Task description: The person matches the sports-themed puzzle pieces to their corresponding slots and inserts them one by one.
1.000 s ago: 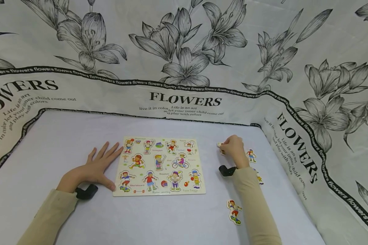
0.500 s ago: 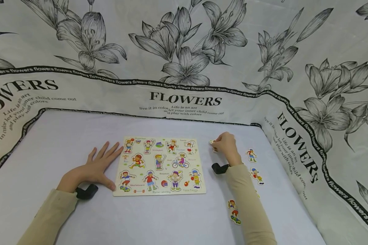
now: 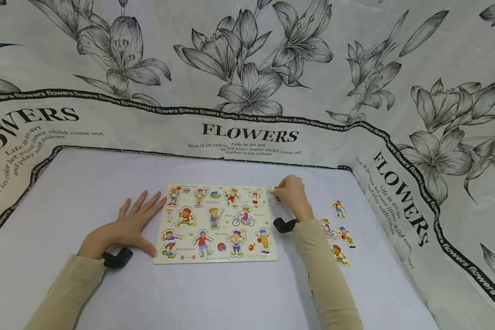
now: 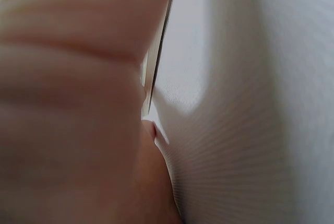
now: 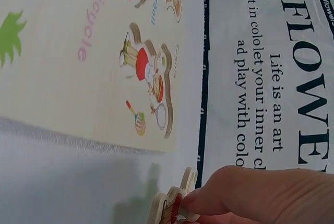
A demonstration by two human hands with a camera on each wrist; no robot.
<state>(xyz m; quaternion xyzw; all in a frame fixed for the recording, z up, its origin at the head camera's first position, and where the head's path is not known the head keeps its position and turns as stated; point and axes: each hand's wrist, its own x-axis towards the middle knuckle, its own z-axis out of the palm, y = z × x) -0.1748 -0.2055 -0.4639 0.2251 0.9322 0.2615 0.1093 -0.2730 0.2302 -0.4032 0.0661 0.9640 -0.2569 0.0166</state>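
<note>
Pinching one piece, right grip; left grip spread; one board, five other pieces.

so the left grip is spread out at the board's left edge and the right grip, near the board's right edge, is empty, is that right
Not quite: the right grip isn't empty. It pinches a puzzle piece, as the right wrist view shows. The left grip is indeed spread at the left edge of the board.

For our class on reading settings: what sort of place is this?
Probably a covered tabletop set up for puzzles: a puzzle board, loose figure pieces beside it, and a flower-printed backdrop behind.
</note>
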